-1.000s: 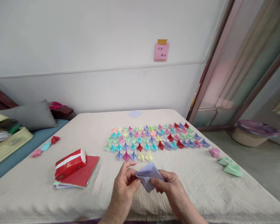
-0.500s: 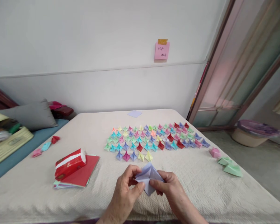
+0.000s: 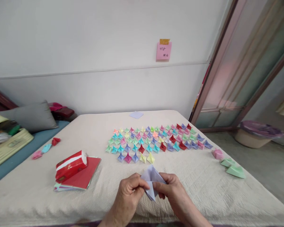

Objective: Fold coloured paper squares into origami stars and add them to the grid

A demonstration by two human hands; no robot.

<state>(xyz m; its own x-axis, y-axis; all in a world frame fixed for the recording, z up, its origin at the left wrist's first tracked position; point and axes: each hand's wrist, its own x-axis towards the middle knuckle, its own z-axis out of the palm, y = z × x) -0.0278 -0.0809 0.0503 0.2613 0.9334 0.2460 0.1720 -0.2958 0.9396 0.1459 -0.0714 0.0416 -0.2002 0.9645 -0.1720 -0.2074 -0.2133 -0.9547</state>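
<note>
Both my hands pinch a lavender folded paper piece just above the near edge of a cream-covered table. My left hand grips its left side with thumb and fingers closed. My right hand grips its right side the same way. Beyond them, several small folded paper shapes in many colours lie in neat rows on the cloth.
A red tissue pack lies on a stack of coloured paper at the left. Green folded boats and a pink piece lie at the right edge. A lavender sheet lies far back. A grey pillow lies on the left.
My hands have drawn closer together and squeezed the lavender piece narrower. It sits slightly lower than before.
</note>
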